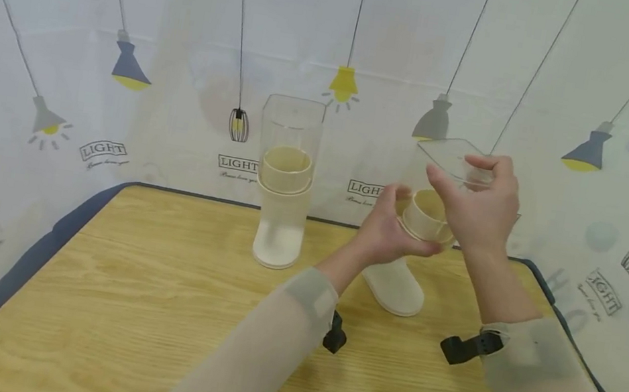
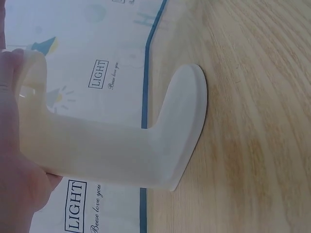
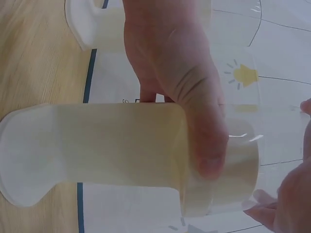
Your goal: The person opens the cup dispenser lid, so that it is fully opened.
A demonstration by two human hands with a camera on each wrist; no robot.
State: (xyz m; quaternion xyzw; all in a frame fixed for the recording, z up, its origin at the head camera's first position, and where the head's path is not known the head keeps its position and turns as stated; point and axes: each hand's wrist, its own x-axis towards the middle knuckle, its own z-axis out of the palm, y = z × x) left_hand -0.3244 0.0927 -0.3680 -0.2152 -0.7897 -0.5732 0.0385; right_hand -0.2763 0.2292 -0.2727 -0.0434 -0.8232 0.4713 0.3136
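A cream stand (image 2: 102,145) with a foot-shaped base (image 1: 398,290) is upright on the table at the right. My left hand (image 1: 385,230) grips it near the top, fingers and thumb around it just under the raised ring (image 1: 425,219). In the right wrist view, the left thumb (image 3: 211,160) lies across the ring's lower edge. A clear square-topped container (image 1: 449,155) sits over the ring. My right hand (image 1: 488,195) holds this container near its top, thumb on one side and fingers on the other.
A second cream stand (image 1: 281,228) rises left of the first, with a clear container (image 1: 293,115) on its ring. The wooden table (image 1: 169,310) has a dark blue back edge (image 1: 198,196) against a lamp-printed wall covering (image 1: 182,102). Black wrist cameras (image 1: 471,348) hang under my sleeves.
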